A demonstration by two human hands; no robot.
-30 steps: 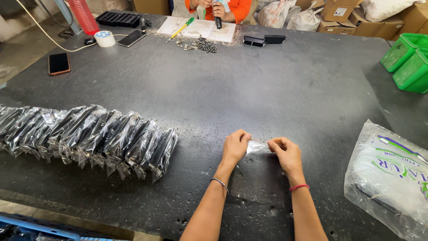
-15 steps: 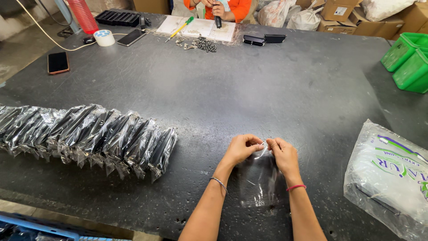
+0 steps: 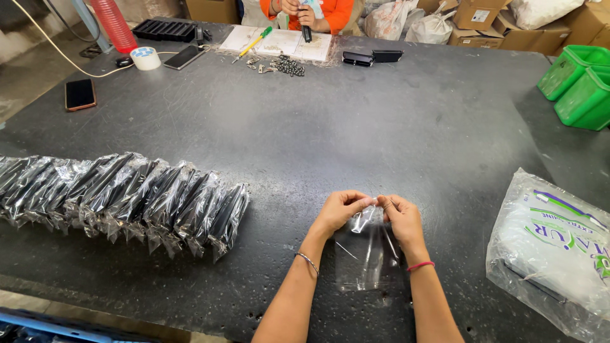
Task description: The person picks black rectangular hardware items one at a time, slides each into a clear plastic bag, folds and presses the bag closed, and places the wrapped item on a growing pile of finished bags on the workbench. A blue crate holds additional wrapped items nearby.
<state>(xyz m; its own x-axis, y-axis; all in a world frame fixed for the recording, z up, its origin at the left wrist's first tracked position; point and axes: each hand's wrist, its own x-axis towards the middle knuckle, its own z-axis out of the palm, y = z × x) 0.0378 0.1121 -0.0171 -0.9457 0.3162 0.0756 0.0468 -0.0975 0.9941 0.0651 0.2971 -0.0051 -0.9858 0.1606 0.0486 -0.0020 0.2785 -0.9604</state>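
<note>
Both hands meet over the dark table [image 3: 394, 121], and between them hangs a small clear plastic bag [image 3: 365, 254]. Left hand [image 3: 338, 211] and right hand [image 3: 400, 219] each pinch the bag's top edge with thumb and fingertips, closed narrowly on the film, one at either corner of the mouth. The hands sit equally near the bag, since both hold it. Its long axis runs from the pinched mouth back toward the person, so the bag lies below the hands and between the forearms, its lower part seemingly resting on the tabletop. The film is thin, glossy and creased, and appears empty.

Off to the left, well apart from the hands, lies a row of wrapped black pieces [image 3: 121, 194], each sealed in the same crinkly clear film and overlapped like shingles. To the right sits a large printed plastic sack [image 3: 559, 244], soft and wrinkled. The table itself is dark, scuffed and matte. Far across it, another person's hands [image 3: 298, 7] work over a white sheet [image 3: 276, 43] strewn with small metal parts [image 3: 286, 63]; green bins [image 3: 581, 82] stand at the far right.
</note>
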